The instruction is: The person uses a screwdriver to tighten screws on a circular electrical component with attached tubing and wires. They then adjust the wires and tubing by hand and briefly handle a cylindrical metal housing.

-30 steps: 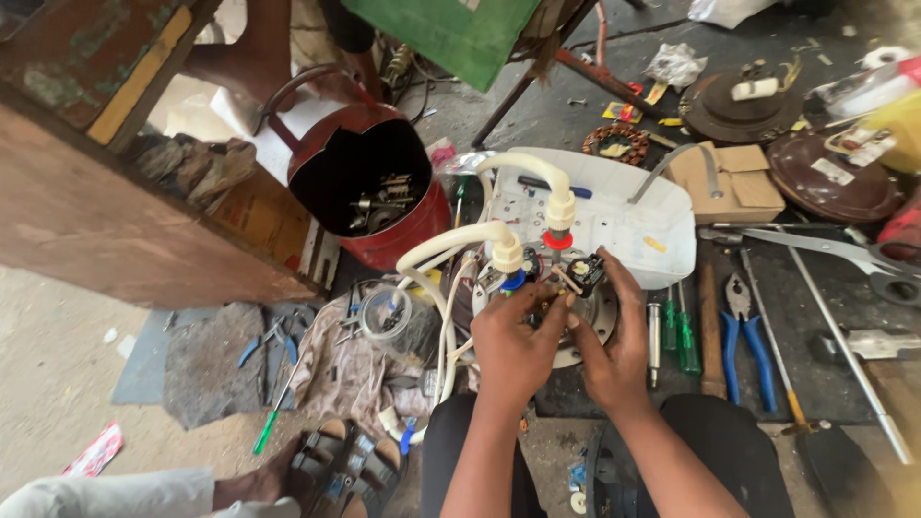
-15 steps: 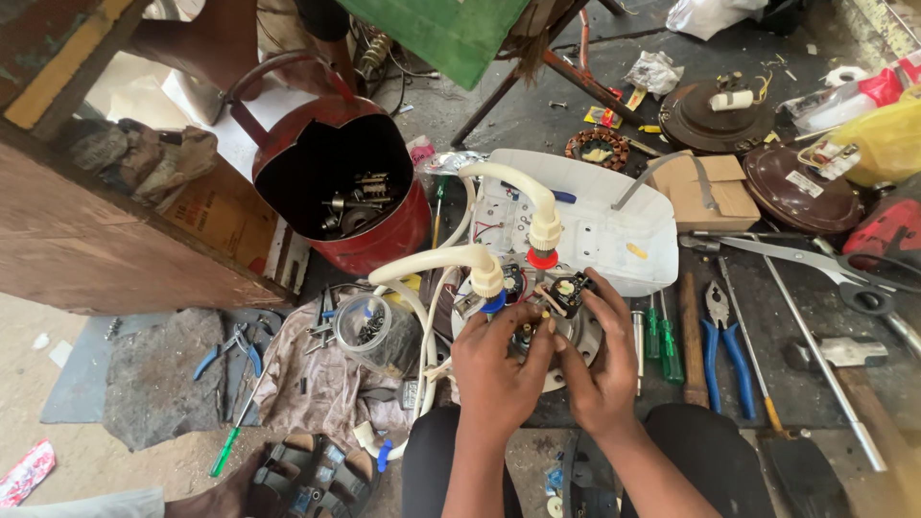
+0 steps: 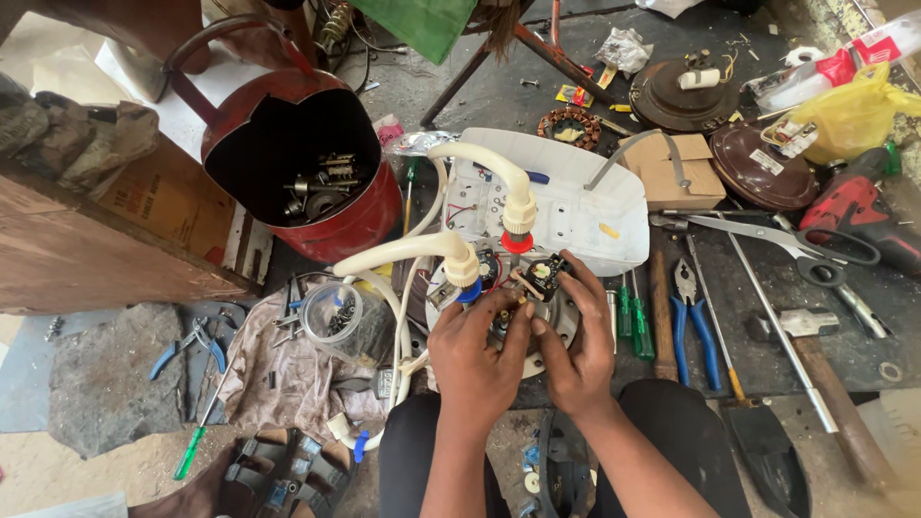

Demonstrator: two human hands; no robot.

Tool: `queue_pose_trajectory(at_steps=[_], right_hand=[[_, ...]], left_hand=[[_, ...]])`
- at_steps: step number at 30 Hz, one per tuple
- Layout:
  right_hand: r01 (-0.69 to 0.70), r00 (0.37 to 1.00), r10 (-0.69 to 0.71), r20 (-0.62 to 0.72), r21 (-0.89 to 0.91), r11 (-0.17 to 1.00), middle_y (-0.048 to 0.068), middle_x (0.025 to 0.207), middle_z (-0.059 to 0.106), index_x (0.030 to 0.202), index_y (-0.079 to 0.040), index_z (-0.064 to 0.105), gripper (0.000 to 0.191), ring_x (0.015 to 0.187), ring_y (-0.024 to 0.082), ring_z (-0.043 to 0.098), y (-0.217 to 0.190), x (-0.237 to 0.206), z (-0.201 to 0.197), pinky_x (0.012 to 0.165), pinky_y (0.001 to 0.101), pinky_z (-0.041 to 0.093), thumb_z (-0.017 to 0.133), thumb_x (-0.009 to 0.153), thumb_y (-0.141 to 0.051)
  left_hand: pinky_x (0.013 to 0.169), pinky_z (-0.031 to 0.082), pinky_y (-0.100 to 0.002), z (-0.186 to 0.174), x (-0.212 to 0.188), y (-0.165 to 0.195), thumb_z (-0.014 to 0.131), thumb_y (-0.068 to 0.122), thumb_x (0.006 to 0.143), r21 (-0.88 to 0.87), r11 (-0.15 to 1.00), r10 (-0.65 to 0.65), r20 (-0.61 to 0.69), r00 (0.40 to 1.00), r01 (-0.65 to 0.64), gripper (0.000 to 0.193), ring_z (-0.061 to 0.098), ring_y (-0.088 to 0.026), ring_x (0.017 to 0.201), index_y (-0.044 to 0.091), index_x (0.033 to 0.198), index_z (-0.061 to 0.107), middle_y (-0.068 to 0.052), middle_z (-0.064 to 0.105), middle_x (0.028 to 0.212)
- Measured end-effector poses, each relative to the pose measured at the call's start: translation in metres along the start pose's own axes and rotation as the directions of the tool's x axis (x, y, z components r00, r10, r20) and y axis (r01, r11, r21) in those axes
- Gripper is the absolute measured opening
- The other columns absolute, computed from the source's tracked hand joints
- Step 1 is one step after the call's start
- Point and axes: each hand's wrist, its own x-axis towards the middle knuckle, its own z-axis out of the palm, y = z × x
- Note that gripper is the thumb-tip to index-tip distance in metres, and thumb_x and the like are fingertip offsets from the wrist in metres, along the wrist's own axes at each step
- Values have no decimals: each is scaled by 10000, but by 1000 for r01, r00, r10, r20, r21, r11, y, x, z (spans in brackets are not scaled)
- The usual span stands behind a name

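Metal disc (image 3: 527,365): round, pale plate at lower centre of the frame, above the person's knees, just in front of the white housing (image 3: 585,206); both hands are on it.
Black electrical part (image 3: 540,276): mounted at the disc's upper edge, with brass-coloured tabs; its long axis appears to run from lower left to upper right, pointing toward the housing, though the fingers hide its base.
Left hand (image 3: 477,360): fingers curled, tips bunched on the disc's centre; whether they pinch a small fitting or only press is not clear.
Right hand (image 3: 578,350): wrapped round the disc's right rim, thumb pressed on its face, fingertips touching the black part.
Change: against the views of a moment ago, both hands keep the same place on the disc and the part is still seated; only the viewpoint has drawn nearer.
White hoses (image 3: 408,251): two, curving from left of centre to red and blue collars just beside the disc.
Red bucket (image 3: 360,216): upper left, holding metal hardware.
Clear jar (image 3: 341,312): left of the hands, on a cloth.
Green screwdrivers (image 3: 633,321): just right of the right hand.
Blue pliers (image 3: 693,312): beside the screwdrivers.
Scissors (image 3: 787,240), hammer (image 3: 811,350): right side, well apart from the hands.
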Motion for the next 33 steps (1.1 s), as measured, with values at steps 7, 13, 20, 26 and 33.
queue_pose_trajectory(at_steps=[7,13,20,26,33], right_hand=[[-5,1000,5,-9,-21,1000,283,1553,451,1428,22,476,476,1439,371,508,-1,1,0,1189,458,439,612,972,9],[-1,1000,1,10,-9,1000,286,1558,437,1437,36,466,467,1456,378,493,-2,0,-1,1193,459,442,592,988,15],[18,1000,-18,0,-43,999,282,1552,452,1437,28,474,462,1444,386,504,-2,0,0,1197,466,436,594,991,-5],[22,1000,-22,3,-53,998,276,1545,465,1448,33,484,460,1447,388,510,-3,-1,1,1208,470,431,562,997,-12],[-23,1000,24,21,-37,999,271,1533,468,1440,41,490,460,1429,373,512,-4,-2,1,1187,458,429,584,995,-29]], left_hand=[[727,508,-388,-3,-1,2,756,93,875,-27,999,38,18,999,-37,162,710,-293,755,31,1021,724,-117,776,928],[730,503,-384,-2,-1,3,768,105,872,-29,999,28,1,1000,-28,168,720,-286,763,28,1010,712,-106,772,914],[689,488,-374,1,-1,4,790,113,873,5,1000,7,-20,1000,-7,131,708,-272,723,54,963,714,-85,782,895],[685,481,-378,-1,-5,4,782,80,862,7,999,51,-32,998,-51,164,702,-266,724,28,1003,716,-99,768,908],[704,486,-386,3,-6,3,811,99,861,49,998,41,-103,994,-36,150,713,-266,751,43,949,703,-90,774,896]])
